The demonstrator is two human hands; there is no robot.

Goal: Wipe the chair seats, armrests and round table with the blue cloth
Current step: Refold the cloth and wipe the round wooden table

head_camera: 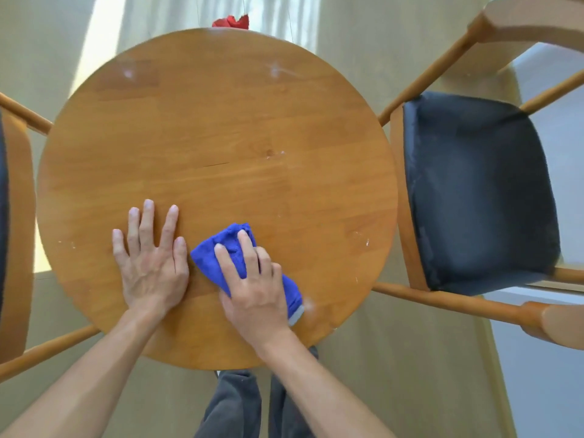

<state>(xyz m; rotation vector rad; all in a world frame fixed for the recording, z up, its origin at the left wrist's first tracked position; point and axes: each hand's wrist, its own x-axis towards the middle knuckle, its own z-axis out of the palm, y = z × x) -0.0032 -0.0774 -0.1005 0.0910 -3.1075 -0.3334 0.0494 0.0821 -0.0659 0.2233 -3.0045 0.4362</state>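
A round wooden table fills the middle of the view, seen from straight above, with pale smudges near its rim. The folded blue cloth lies on the near part of the tabletop. My right hand presses down on it, fingers stretched across the fabric. Just left of the cloth, my left hand rests flat on the bare wood with its fingers spread. A wooden chair with a dark seat stands to the right, its armrest close to the table edge. Another chair shows partly at the left.
A red object peeks out beyond the table's far edge. My legs in grey trousers stand at the near edge on a beige floor. Pale curtains hang at the back.
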